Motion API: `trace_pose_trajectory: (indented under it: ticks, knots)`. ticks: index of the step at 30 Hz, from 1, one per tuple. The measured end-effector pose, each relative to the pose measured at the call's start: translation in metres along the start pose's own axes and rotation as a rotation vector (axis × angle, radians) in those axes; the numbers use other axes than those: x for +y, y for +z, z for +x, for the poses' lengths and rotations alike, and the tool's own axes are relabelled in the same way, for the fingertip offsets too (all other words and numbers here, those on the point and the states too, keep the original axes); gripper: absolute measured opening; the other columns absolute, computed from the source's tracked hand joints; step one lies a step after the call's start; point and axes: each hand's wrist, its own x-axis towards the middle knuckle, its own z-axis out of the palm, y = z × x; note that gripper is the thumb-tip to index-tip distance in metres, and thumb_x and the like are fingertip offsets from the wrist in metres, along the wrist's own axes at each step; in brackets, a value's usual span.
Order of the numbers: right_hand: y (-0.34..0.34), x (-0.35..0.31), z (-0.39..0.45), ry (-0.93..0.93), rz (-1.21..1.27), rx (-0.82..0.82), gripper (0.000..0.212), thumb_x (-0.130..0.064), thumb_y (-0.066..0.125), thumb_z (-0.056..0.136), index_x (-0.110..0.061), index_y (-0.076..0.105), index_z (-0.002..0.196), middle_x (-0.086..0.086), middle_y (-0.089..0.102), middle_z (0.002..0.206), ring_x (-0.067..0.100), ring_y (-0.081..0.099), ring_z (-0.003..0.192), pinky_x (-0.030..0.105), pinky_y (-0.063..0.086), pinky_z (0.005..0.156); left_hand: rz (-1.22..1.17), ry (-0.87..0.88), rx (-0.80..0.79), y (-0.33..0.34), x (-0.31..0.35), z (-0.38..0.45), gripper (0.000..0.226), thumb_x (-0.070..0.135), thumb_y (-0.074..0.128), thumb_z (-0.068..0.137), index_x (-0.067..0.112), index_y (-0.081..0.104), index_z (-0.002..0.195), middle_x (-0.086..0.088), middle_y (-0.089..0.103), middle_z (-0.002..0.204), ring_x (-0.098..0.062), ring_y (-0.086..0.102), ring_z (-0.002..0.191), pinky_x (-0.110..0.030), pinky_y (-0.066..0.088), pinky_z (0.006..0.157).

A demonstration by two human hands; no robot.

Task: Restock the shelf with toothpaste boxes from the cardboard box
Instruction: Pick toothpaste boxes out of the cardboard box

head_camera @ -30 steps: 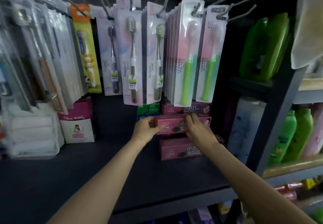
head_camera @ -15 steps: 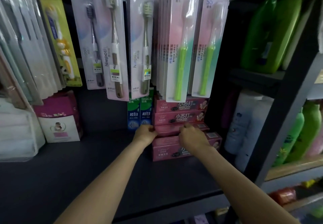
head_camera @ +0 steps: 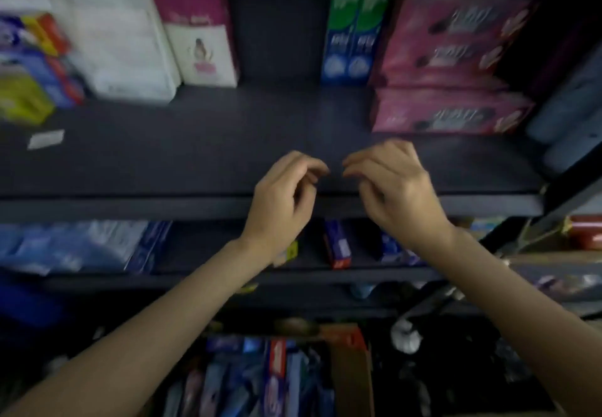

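Note:
Pink toothpaste boxes (head_camera: 451, 58) lie stacked at the right of the dark shelf (head_camera: 195, 156), with one more pink box (head_camera: 449, 112) in front of the stack. Two green-and-blue toothpaste boxes (head_camera: 353, 25) stand upright just left of them. My left hand (head_camera: 283, 198) and my right hand (head_camera: 394, 185) hover side by side over the shelf's front edge, fingers loosely curled and holding nothing. Far below, the cardboard box (head_camera: 353, 371) shows several blue and red toothpaste boxes (head_camera: 260, 380) inside. The picture is blurred.
White packs (head_camera: 114, 32) and a pink-and-white carton (head_camera: 202, 25) stand at the shelf's left back. Grey-blue bottles (head_camera: 570, 117) lean at the far right. A small white label (head_camera: 45, 139) lies on the shelf. A lower shelf (head_camera: 228, 276) holds blue packs and small boxes.
Both hands let go of the pink box and pulled back from the stack to the shelf's front edge. The view tipped down, bringing the lower shelf and the cardboard box into sight.

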Motion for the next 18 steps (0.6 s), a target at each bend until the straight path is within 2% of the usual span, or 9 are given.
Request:
trace_pose_trajectory:
  ticks: [4, 7, 9, 10, 11, 13, 14, 16, 18]
  knots:
    - [0.045, -0.074, -0.072, -0.105, 0.265, -0.24, 0.031, -0.004, 0.04, 0.09, -0.002, 0.067, 0.076, 0.011, 0.067, 0.081, 0.028, 0.057, 0.071, 0.033, 0.041, 0.076, 0.128, -0.053, -0.195, -0.034, -0.032, -0.133, 0.023, 0.001, 0.041, 0.084, -0.001, 0.064, 0.084, -0.01, 0.062, 0.083, -0.016, 0.053, 0.082, -0.02, 0.042, 0.078]
    - [0.094, -0.11, -0.133, -0.088, 0.331, -0.51, 0.031, -0.008, 0.039, 0.091, -0.007, 0.067, 0.076, 0.006, 0.064, 0.076, 0.026, 0.058, 0.069, 0.032, 0.045, 0.072, 0.233, -0.183, -0.47, -0.049, -0.059, -0.228, 0.022, 0.01, 0.041, 0.086, 0.011, 0.062, 0.092, -0.004, 0.063, 0.091, -0.014, 0.055, 0.085, -0.022, 0.044, 0.077]
    - [0.125, -0.126, -0.168, -0.043, 0.318, -0.696, 0.023, -0.008, 0.045, 0.082, -0.012, 0.068, 0.078, 0.003, 0.065, 0.075, 0.023, 0.064, 0.069, 0.029, 0.049, 0.066, 0.273, -0.343, -0.644, -0.054, -0.075, -0.277, 0.024, 0.013, 0.041, 0.084, 0.016, 0.059, 0.099, -0.003, 0.062, 0.096, -0.015, 0.059, 0.085, -0.02, 0.041, 0.073]
    - [0.14, -0.132, -0.185, -0.005, 0.284, -0.823, 0.022, -0.008, 0.048, 0.079, -0.013, 0.069, 0.083, 0.004, 0.067, 0.082, 0.022, 0.067, 0.074, 0.026, 0.05, 0.065, 0.277, -0.453, -0.698, -0.055, -0.082, -0.297, 0.026, 0.012, 0.042, 0.085, 0.016, 0.059, 0.104, -0.003, 0.061, 0.103, -0.018, 0.06, 0.087, -0.018, 0.038, 0.07]
    - [0.155, -0.136, -0.201, 0.041, 0.25, -0.977, 0.024, -0.006, 0.05, 0.08, -0.011, 0.068, 0.095, 0.006, 0.067, 0.095, 0.022, 0.067, 0.087, 0.025, 0.051, 0.07, 0.282, -0.568, -0.725, -0.054, -0.091, -0.314, 0.028, 0.01, 0.042, 0.089, 0.015, 0.058, 0.112, -0.004, 0.059, 0.11, -0.02, 0.06, 0.09, -0.017, 0.034, 0.067]
    - [0.184, -0.137, -0.246, 0.155, 0.221, -1.303, 0.033, -0.002, 0.043, 0.091, -0.007, 0.056, 0.121, 0.01, 0.057, 0.122, 0.024, 0.055, 0.114, 0.03, 0.041, 0.093, 0.28, -0.81, -0.816, -0.051, -0.106, -0.342, 0.03, 0.009, 0.042, 0.093, 0.013, 0.054, 0.12, -0.007, 0.056, 0.117, -0.023, 0.057, 0.096, -0.02, 0.032, 0.067]
    - [0.195, -0.138, -0.267, 0.262, 0.209, -1.457, 0.033, -0.003, 0.04, 0.094, -0.007, 0.052, 0.125, 0.011, 0.054, 0.127, 0.026, 0.051, 0.117, 0.032, 0.038, 0.098, 0.257, -0.888, -0.841, -0.048, -0.113, -0.354, 0.03, 0.008, 0.042, 0.093, 0.012, 0.054, 0.12, -0.008, 0.057, 0.118, -0.023, 0.057, 0.099, -0.02, 0.033, 0.069]
    - [0.206, -0.144, -0.3, 0.456, 0.177, -1.614, 0.03, -0.005, 0.043, 0.094, -0.004, 0.052, 0.123, 0.015, 0.053, 0.126, 0.029, 0.053, 0.112, 0.037, 0.043, 0.096, 0.211, -0.973, -0.881, -0.041, -0.122, -0.375, 0.029, 0.008, 0.043, 0.093, 0.009, 0.053, 0.12, -0.009, 0.059, 0.118, -0.022, 0.057, 0.103, -0.014, 0.031, 0.069]
    - [0.211, -0.156, -0.326, 0.513, 0.175, -1.676, 0.03, -0.007, 0.044, 0.094, -0.007, 0.051, 0.124, 0.015, 0.053, 0.128, 0.03, 0.053, 0.113, 0.039, 0.045, 0.094, 0.176, -1.024, -0.975, -0.032, -0.128, -0.39, 0.028, 0.009, 0.045, 0.093, 0.008, 0.051, 0.12, -0.01, 0.059, 0.119, -0.023, 0.056, 0.107, -0.016, 0.036, 0.076]
